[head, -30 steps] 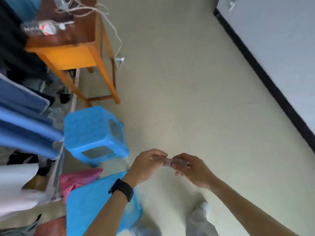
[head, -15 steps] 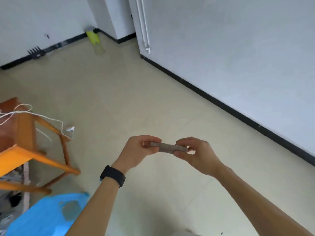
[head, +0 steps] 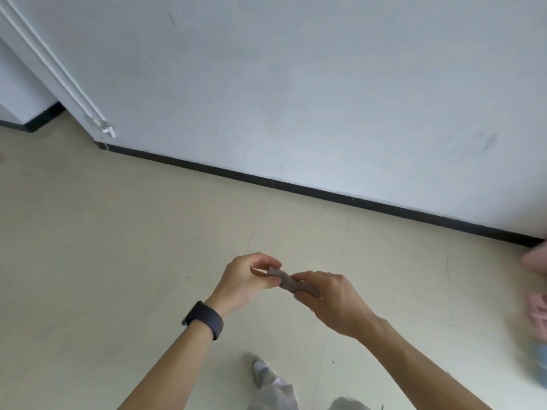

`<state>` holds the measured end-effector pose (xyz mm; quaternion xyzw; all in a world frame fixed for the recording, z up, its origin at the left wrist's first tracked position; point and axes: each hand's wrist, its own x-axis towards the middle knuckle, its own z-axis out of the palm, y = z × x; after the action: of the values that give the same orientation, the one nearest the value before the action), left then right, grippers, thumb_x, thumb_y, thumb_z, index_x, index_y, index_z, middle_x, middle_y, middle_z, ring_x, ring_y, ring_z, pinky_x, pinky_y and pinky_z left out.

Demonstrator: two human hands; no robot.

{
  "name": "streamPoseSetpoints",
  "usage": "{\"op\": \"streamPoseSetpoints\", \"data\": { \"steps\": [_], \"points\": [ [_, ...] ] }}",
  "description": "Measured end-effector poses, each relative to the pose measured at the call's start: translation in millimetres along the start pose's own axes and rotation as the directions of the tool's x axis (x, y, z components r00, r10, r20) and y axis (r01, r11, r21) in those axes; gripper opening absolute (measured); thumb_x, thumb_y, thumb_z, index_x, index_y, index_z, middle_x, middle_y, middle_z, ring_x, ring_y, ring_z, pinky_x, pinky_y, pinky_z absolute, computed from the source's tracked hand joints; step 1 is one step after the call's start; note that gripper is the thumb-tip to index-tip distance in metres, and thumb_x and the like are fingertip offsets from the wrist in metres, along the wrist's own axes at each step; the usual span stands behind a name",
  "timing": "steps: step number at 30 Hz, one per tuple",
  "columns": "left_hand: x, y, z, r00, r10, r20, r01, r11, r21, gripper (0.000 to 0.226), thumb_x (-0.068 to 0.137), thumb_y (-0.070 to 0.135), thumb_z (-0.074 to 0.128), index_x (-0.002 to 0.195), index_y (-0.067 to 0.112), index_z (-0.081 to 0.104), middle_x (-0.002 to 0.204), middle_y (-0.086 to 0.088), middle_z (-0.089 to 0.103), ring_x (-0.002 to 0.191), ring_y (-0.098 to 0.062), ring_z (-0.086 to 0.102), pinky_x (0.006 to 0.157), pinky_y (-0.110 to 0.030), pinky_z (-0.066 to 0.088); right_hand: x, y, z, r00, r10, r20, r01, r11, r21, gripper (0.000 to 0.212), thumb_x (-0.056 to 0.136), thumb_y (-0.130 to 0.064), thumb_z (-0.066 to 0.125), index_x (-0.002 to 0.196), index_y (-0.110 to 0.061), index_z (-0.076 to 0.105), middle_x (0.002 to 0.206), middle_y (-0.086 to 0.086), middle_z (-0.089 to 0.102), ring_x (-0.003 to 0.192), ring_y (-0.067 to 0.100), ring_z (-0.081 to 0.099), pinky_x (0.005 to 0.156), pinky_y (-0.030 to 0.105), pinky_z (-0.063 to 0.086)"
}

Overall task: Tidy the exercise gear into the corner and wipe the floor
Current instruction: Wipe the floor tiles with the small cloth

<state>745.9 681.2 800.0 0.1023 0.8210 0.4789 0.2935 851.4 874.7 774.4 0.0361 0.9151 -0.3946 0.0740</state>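
Both my hands hold a small grey folded band or strip out in front of me, above the pale floor. My left hand, with a dark watch on its wrist, pinches the strip's left end between thumb and fingers. My right hand closes over the strip's right end and hides part of it. What exactly the grey strip is, I cannot tell.
A white wall with a black skirting board runs across ahead. White pipes come down the wall at the left, beside a recessed corner. Blurred pink things show at the right edge. My foot is below.
My view has swung right, away from the orange table and blue stool, and now faces the wall. My hands stay joined on the grey strip, which now looks slightly twisted.
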Motion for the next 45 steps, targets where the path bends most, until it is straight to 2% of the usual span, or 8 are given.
{"op": "streamPoseSetpoints", "data": {
  "steps": [8, 14, 16, 21, 25, 35, 41, 45],
  "points": [
    [136.0, 42.2, -17.5, 0.988, 0.054, 0.143, -0.070, 0.991, 0.111, 0.021, 0.070, 0.014, 0.087, 0.084, 0.026, 0.079, 0.081, 0.011, 0.076, 0.080, -0.002, 0.071, 0.071, -0.012, 0.052, 84.3, 22.3, -25.6, 0.948, 0.214, -0.235, -0.203, 0.977, 0.070, 0.021, 0.092, -0.027, 0.066, 0.112, -0.031, 0.070, 0.088, -0.008, 0.067, 0.081, 0.016, 0.059, 0.074, 0.034, 0.049],
    [245.5, 60.2, 8.2, 0.954, 0.055, 0.295, -0.113, 0.976, 0.185, 0.021, 0.074, 0.015, 0.082, 0.088, 0.031, 0.077, 0.085, 0.012, 0.076, 0.080, -0.003, 0.071, 0.070, -0.012, 0.049, 143.7, 71.8, -49.8, 0.876, 0.404, -0.265, -0.357, 0.911, 0.208, 0.020, 0.089, -0.028, 0.069, 0.106, -0.038, 0.071, 0.086, -0.012, 0.067, 0.077, 0.008, 0.059, 0.068, 0.017, 0.044],
    [285.7, 62.5, 18.4, 0.937, 0.072, 0.341, -0.173, 0.945, 0.276, 0.025, 0.080, 0.018, 0.076, 0.100, 0.032, 0.074, 0.096, 0.014, 0.074, 0.085, -0.001, 0.069, 0.074, -0.012, 0.050, 169.7, 96.5, -54.0, 0.847, 0.466, -0.255, -0.394, 0.874, 0.286, 0.022, 0.088, -0.028, 0.068, 0.105, -0.041, 0.070, 0.087, -0.012, 0.067, 0.078, 0.007, 0.060, 0.070, 0.019, 0.047],
    [388.0, 71.0, 34.8, 0.889, -0.010, 0.458, -0.328, 0.685, 0.650, 0.041, 0.091, 0.033, 0.056, 0.132, 0.037, 0.055, 0.133, 0.012, 0.059, 0.123, -0.010, 0.054, 0.098, -0.033, 0.047, 225.9, 159.8, -61.0, 0.719, 0.648, -0.251, -0.505, 0.736, 0.451, 0.028, 0.087, -0.028, 0.066, 0.111, -0.043, 0.066, 0.089, -0.015, 0.067, 0.082, 0.008, 0.063, 0.076, 0.029, 0.052],
    [461.1, 76.1, 51.7, 0.871, -0.044, 0.489, -0.414, 0.466, 0.781, 0.041, 0.095, 0.034, 0.047, 0.136, 0.036, 0.051, 0.139, 0.007, 0.055, 0.128, -0.019, 0.049, 0.094, -0.036, 0.048, 253.4, 204.7, -61.8, 0.613, 0.751, -0.248, -0.581, 0.640, 0.503, 0.033, 0.090, -0.029, 0.063, 0.117, -0.048, 0.060, 0.092, -0.015, 0.065, 0.086, 0.010, 0.061, 0.076, 0.028, 0.050],
    [610.3, 2.6, 140.5, 0.705, -0.120, 0.699, -0.670, 0.208, 0.712, 0.050, 0.098, 0.028, 0.044, 0.147, 0.026, 0.039, 0.150, 0.005, 0.043, 0.138, -0.020, 0.038, 0.103, -0.031, 0.039, 285.8, 319.1, 6.3, 0.367, 0.913, -0.179, -0.742, 0.403, 0.537, 0.036, 0.097, -0.031, 0.053, 0.130, -0.046, 0.052, 0.094, -0.010, 0.058, 0.086, 0.014, 0.058, 0.073, 0.029, 0.048],
    [676.4, -103.1, 217.6, 0.530, -0.148, 0.835, -0.835, 0.085, 0.544, 0.055, 0.099, 0.031, 0.044, 0.152, 0.024, 0.029, 0.155, -0.001, 0.036, 0.145, -0.020, 0.027, 0.114, -0.034, 0.028, 293.7, 386.9, 105.7, 0.149, 0.972, -0.184, -0.748, 0.232, 0.621, 0.037, 0.096, -0.029, 0.053, 0.129, -0.046, 0.051, 0.101, -0.011, 0.059, 0.087, 0.014, 0.059, 0.071, 0.028, 0.044],
    [712.6, -187.9, 277.9, 0.464, -0.172, 0.869, -0.880, 0.018, 0.474, 0.057, 0.100, 0.035, 0.040, 0.154, 0.027, 0.024, 0.159, -0.002, 0.030, 0.148, -0.020, 0.019, 0.118, -0.035, 0.021, 304.8, 462.5, 189.5, 0.093, 0.990, -0.109, -0.712, 0.143, 0.687, 0.036, 0.096, -0.031, 0.050, 0.128, -0.047, 0.048, 0.104, -0.014, 0.059, 0.089, 0.011, 0.058, 0.073, 0.028, 0.045]
  ]
}}
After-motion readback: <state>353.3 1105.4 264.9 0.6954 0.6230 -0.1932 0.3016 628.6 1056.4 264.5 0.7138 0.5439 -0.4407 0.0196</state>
